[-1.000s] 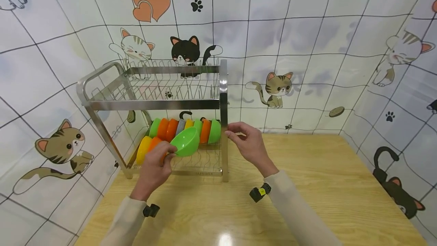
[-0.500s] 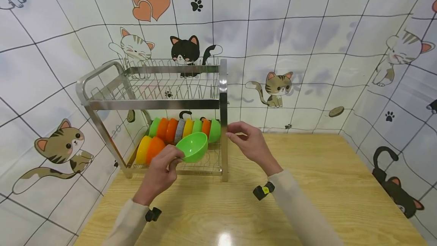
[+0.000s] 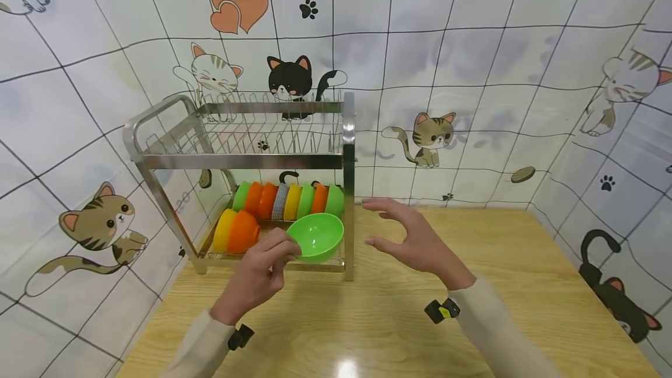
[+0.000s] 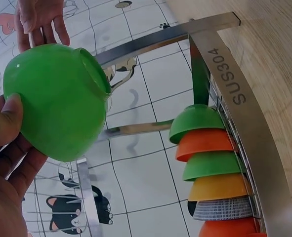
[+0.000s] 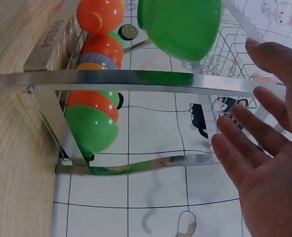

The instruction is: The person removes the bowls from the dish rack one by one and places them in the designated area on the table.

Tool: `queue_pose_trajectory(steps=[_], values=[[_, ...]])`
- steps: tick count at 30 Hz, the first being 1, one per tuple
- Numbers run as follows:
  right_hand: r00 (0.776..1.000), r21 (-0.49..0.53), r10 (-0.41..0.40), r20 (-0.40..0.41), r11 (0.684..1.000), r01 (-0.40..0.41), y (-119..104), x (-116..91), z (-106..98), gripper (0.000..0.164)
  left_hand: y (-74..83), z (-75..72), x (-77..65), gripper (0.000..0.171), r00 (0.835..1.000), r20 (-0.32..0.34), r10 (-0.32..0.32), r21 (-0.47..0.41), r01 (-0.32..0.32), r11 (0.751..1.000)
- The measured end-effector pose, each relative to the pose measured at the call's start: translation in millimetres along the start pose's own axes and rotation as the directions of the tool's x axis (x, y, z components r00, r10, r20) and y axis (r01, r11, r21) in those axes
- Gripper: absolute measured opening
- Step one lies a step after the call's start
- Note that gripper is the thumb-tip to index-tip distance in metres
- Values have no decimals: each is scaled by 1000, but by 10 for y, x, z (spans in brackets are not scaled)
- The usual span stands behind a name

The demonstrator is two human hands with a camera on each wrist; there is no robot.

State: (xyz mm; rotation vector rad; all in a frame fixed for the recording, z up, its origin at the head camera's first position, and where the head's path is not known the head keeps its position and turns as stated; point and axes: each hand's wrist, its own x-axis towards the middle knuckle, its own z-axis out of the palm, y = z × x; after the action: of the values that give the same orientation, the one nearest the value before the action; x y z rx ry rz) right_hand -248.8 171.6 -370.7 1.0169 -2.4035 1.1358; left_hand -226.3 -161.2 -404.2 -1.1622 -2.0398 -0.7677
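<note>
My left hand (image 3: 262, 267) pinches the rim of a green bowl (image 3: 317, 238) in front of the rack's lower tier. The bowl tilts with its inside toward the head camera; its outside and foot ring show in the left wrist view, where the thumb and fingers of the left hand (image 4: 10, 143) hold its edge. To the right of the rack, my right hand (image 3: 417, 238) has thumb and fingers spread apart, holding nothing. In the right wrist view the fingers of the right hand (image 5: 264, 143) are extended beside the rack's upright.
A two-tier steel dish rack (image 3: 241, 161) stands on the wooden table (image 3: 399, 325) by the tiled-pattern wall. Its lower tier has a back row of bowls in several colours, such as a yellow bowl (image 3: 292, 203). In front sit an orange bowl (image 3: 243, 233) and another yellow bowl (image 3: 223, 231).
The left hand has drawn the green bowl rightward and toward the front, away from the rows. The right hand has left the rack's upright, moved right and spread its fingers.
</note>
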Motion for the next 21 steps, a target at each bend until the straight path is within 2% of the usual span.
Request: queue_pose_trajectory(steps=[6,13,17,21], values=[[993,-99,-78,90,991,86,-104,-144,-103,66,101,41,68,43,998,45,45,1,-45,999],[956,-173,-209,207,954,246,-207,-243,-179,71,191,105,181,38,991,74,116,26,-118,993],[939,-188,-248,238,937,295,-223,-261,-173,64,221,149,218,36,982,89,168,31,-171,985],[912,-196,-316,261,908,371,-245,-262,-141,53,244,195,235,38,975,125,183,24,-188,982]])
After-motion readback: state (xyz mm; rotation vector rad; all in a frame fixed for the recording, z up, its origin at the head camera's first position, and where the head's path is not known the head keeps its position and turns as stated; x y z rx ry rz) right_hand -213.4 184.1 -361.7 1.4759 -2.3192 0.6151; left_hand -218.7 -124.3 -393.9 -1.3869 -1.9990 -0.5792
